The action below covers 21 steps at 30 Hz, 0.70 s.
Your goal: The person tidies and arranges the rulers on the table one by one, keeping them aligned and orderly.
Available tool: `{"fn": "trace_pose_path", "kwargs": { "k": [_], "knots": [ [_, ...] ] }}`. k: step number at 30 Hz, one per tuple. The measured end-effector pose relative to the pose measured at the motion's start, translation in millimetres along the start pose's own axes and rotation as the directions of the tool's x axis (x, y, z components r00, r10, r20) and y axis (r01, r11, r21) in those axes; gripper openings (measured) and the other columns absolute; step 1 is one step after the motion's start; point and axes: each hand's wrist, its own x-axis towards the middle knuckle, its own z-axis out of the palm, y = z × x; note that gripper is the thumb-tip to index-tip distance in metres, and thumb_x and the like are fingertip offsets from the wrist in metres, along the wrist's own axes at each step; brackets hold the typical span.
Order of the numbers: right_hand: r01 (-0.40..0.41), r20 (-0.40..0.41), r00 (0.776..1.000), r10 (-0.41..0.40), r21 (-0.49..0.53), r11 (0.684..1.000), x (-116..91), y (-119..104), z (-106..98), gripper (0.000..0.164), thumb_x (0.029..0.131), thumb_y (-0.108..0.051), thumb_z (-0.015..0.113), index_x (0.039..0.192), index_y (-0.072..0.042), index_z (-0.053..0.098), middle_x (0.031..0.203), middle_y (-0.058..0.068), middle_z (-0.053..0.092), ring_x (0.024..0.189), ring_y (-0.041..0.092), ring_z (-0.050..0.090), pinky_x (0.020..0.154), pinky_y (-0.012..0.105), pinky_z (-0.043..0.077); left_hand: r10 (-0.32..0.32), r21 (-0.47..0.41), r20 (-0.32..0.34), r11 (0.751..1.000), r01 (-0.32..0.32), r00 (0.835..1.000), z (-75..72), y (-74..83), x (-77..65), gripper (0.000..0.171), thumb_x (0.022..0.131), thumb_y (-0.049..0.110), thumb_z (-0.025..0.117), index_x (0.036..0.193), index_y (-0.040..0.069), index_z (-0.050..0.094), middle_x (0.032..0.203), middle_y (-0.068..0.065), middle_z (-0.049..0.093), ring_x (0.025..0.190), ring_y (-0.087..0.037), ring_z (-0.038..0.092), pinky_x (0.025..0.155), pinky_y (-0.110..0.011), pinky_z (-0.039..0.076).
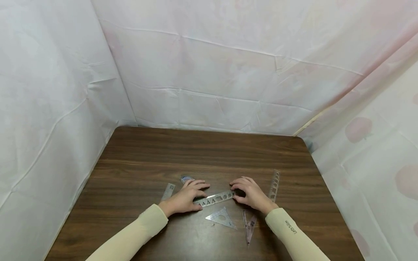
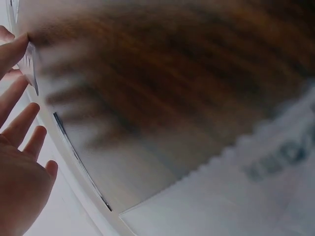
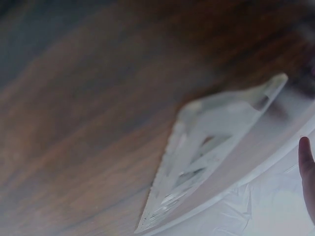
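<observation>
A clear stencil ruler [image 1: 217, 198] with cut-out triangles and round holes lies slanted between two hands. My left hand [image 1: 186, 197] grips its left end between thumb and fingers; in the left wrist view the spread fingers [image 2: 19, 123] show beside a clear plastic edge [image 2: 30, 71]. At the other end, my right hand [image 1: 253, 195] pinches the ruler with thumb and fingertips. Only one finger [image 3: 306, 164] of that hand shows in the right wrist view. Just in front of the ruler lies a clear set square [image 1: 222, 218] with a round hole.
A pinkish set square [image 1: 249, 225] lies near the right wrist. Another stencil ruler [image 1: 275, 184] is partly behind the right hand, also large in the right wrist view. A plain clear ruler [image 1: 168, 191] and a bluish protractor [image 1: 186, 178] lie by the left hand on the brown table [image 1: 202, 148].
</observation>
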Motion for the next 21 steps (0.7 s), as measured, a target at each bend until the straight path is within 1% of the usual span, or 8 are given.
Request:
{"fn": "trace_pose_path", "kwargs": {
  "k": [7,11,15,21],
  "knots": [
    [0.004,-0.021,1.0,-0.005,-0.019,1.0,0.0,2.3,-1.2,0.028,0.083,-0.02,0.086,0.109,-0.013,0.076,0.123,0.004,0.074,0.118,0.021,0.067,0.111,0.051,0.044,0.032,0.06,-0.024,0.998,-0.031,0.999,1.5,0.0,2.6,0.041,0.086,0.032,0.082,0.125,0.019,0.074,0.157,0.001,0.052,0.151,-0.024,0.039,0.125,-0.057,0.024],
    [0.018,-0.046,0.999,-0.019,-0.021,1.0,0.4,2.1,-2.6,0.029,0.082,-0.019,0.087,0.109,-0.013,0.076,0.12,0.004,0.075,0.116,0.022,0.067,0.107,0.052,0.046,0.052,0.078,-0.052,0.996,-0.048,0.997,1.1,0.7,2.5,0.041,0.085,0.03,0.083,0.123,0.017,0.075,0.155,-0.001,0.054,0.149,-0.026,0.043,0.123,-0.056,0.028],
    [0.038,-0.066,0.997,-0.038,-0.011,0.999,1.3,2.6,-3.1,0.03,0.081,-0.019,0.087,0.109,-0.012,0.076,0.118,0.005,0.075,0.114,0.022,0.067,0.103,0.052,0.048,0.067,0.074,-0.076,0.995,-0.061,0.995,-0.4,1.3,2.1,0.04,0.084,0.029,0.084,0.121,0.015,0.075,0.152,-0.004,0.057,0.147,-0.028,0.045,0.121,-0.057,0.031],
    [0.069,-0.104,0.992,-0.069,0.002,0.998,3.2,5.9,-2.9,0.031,0.08,-0.016,0.088,0.108,-0.01,0.076,0.115,0.006,0.076,0.111,0.024,0.068,0.101,0.052,0.048,0.06,0.052,-0.093,0.997,-0.055,0.994,-4.9,1.3,2.7,0.04,0.084,0.027,0.085,0.12,0.014,0.076,0.151,-0.004,0.058,0.146,-0.028,0.047,0.12,-0.056,0.033]
  ]
}}
